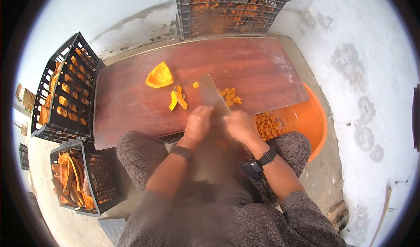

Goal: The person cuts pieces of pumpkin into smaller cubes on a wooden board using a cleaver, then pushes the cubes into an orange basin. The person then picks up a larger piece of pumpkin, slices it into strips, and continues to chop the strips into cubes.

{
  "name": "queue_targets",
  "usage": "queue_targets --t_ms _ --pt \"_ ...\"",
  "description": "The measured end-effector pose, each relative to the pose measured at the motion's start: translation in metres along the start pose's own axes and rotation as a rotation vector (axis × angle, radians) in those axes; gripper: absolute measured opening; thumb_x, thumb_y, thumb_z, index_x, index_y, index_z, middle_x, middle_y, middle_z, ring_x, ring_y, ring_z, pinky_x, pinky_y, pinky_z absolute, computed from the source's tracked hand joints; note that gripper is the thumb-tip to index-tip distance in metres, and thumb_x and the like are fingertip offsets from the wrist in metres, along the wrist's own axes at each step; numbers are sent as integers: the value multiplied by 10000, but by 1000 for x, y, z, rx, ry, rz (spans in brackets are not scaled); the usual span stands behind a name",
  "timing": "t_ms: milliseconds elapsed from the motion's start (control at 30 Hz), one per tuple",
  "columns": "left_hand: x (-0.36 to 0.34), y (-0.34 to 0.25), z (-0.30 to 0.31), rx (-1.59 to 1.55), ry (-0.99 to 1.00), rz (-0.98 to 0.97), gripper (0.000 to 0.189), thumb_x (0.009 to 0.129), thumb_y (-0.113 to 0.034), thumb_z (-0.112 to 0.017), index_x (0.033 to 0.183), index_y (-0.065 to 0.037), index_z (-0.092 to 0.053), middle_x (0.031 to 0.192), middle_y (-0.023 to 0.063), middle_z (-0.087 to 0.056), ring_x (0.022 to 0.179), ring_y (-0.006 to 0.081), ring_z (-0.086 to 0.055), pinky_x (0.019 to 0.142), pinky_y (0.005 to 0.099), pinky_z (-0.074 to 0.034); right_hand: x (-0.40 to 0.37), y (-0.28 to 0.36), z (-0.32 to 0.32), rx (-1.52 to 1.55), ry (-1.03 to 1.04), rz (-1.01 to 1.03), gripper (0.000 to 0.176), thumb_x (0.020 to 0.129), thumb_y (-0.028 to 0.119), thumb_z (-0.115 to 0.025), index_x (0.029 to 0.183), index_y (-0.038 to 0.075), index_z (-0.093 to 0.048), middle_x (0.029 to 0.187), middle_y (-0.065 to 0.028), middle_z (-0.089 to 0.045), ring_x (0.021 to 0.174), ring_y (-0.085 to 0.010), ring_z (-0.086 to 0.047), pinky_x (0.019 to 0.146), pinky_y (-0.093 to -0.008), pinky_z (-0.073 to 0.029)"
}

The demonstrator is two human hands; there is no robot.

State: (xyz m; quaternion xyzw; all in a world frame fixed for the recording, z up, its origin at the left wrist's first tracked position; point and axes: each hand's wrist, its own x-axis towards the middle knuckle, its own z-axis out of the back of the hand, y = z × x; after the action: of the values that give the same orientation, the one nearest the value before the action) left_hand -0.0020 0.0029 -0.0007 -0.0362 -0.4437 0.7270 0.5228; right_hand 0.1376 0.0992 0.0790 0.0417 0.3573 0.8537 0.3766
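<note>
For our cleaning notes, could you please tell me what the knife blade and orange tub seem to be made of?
Knife blade: probably metal, dull, from its thin, greyish look. Orange tub: likely plastic, smooth, from its even, moulded colour.

On the desk (127, 111), a pumpkin wedge (159, 76) lies behind pumpkin strips (173, 101), with most pumpkin cubes (229, 97) right of the knife (212, 93); loaded crates (78, 84) stand left and behind, a tub (317, 118) partly beneath the near right corner.
</note>
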Motion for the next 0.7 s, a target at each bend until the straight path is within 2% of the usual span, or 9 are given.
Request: queue_targets --t_ms 67,167,300,367,400,533,600,667,700 --pt "0 -4 0 -20 -10 -10 260 793 26 -531 1022 -38 -638 1047 182 -627 977 371 -605 840 432 -511 -4 5 8 -137 -145 64 249 861 197 -572 780 -21 -658 790 -268 -633 807 -441 -622 710 -499 -473" --pt "1 -10 11 115 -54 -154 257 835 -7 -554 1081 -22 -626 1052 167 -641 970 357 -625 831 402 -532 -5 2 17 -38 -117 22 253 863 192 -566 773 -28 -652 771 -272 -625 783 -442 -621 687 -505 -465" --pt "8 -4 26 205 -152 -119 282 806 -5 -584 1085 -31 -618 1072 156 -633 997 350 -611 846 412 -516 -13 -12 12 28 -124 63 272 869 211 -572 763 -27 -648 752 -273 -617 757 -443 -620 673 -508 -461" --pt "12 3 35 341 -337 -19 297 772 0 -615 1067 -39 -619 1093 147 -621 1040 335 -586 888 419 -477 -23 -7 13 133 13 -15 297 875 236 -580 761 -29 -650 753 -275 -616 756 -444 -619 685 -504 -464" --pt "12 6 40 355 -327 77 320 758 -14 -640 1074 -47 -609 1141 146 -596 1100 329 -548 930 431 -431 -25 -6 10 135 11 -8 297 875 236 -580 761 -29 -650 753 -275 -616 756 -444 -619 685 -504 -464" --pt "9 24 48 455 -353 278 403 759 -64 -665 1150 -56 -568 1197 165 -564 1124 348 -520 946 463 -403 -32 3 11 79 110 -20 310 880 246 -583 784 -38 -661 769 -280 -620 773 -444 -622 700 -501 -469" --pt "6 31 48 448 -369 270 385 763 -83 -670 1136 -58 -579 1188 162 -567 1106 344 -526 936 462 -405 -33 4 12 49 145 -38 308 882 241 -580 791 -42 -663 776 -279 -623 781 -444 -623 705 -500 -470" --pt "7 32 48 439 -390 262 368 766 -102 -676 1122 -60 -590 1178 160 -570 1088 341 -532 925 460 -406 -30 -4 11 67 58 -32 300 878 232 -578 800 -44 -668 787 -276 -632 787 -442 -626 708 -500 -473" --pt "9 28 50 482 -326 238 375 776 -146 -678 1132 -64 -590 1132 155 -574 1040 333 -538 879 454 -409 -29 -2 14 66 56 -28 300 878 232 -578 800 -44 -668 787 -276 -632 787 -442 -626 708 -500 -473"
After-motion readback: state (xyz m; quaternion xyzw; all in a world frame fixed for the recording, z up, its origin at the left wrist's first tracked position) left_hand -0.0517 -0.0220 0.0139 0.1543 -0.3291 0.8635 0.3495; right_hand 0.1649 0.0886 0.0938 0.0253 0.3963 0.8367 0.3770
